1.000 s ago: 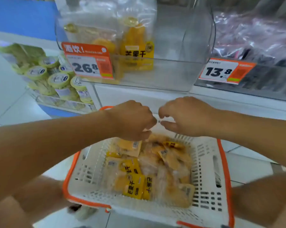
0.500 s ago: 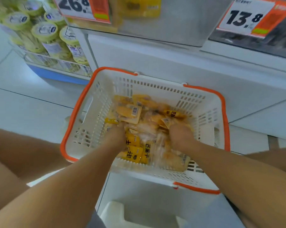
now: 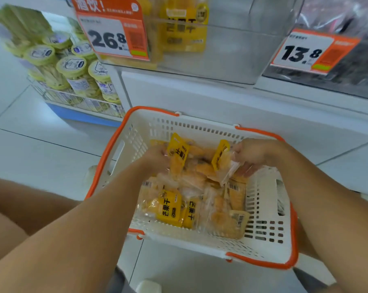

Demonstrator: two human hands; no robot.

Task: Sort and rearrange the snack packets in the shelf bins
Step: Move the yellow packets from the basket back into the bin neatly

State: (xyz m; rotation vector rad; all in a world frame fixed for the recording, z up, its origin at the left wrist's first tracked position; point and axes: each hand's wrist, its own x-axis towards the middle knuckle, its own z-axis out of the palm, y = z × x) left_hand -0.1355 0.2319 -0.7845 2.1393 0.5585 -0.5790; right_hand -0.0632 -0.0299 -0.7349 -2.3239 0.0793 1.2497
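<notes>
1. Head view, only one camera: white perforated plastic basket with orange rim (image 3: 267, 235) sits low in front of the white shelf base, loaded with small yellow-and-clear snack packets (image 3: 172, 208) in a loose heap.
2. Left hand (image 3: 155, 157) is inside the basket at its far-left side, fingers clenched on an upright yellow packet (image 3: 177, 153) with black characters; packet top stands above the heap.
3. Right hand (image 3: 255, 153) is inside at the far-right side, fingers closed on a second yellow packet (image 3: 220, 154) plus a clear plastic wrapper (image 3: 231, 170) hanging below the hand.
4. Both held packets are raised just above the heap, near each other, not touching.
5. Above the basket: clear plastic shelf bin (image 3: 231, 56) with larger yellow bags (image 3: 187, 28) at its left end; orange price tag reading 26.8 (image 3: 113, 32) on its front.
6. Right neighbour bin carries an orange price tag reading 13.8 (image 3: 314, 52); contents dark, blurred, cannot tell.
7. Far left: wire rack of jars with yellow-green lids (image 3: 71, 66) on a blue base, on the white tiled floor (image 3: 41, 149).
</notes>
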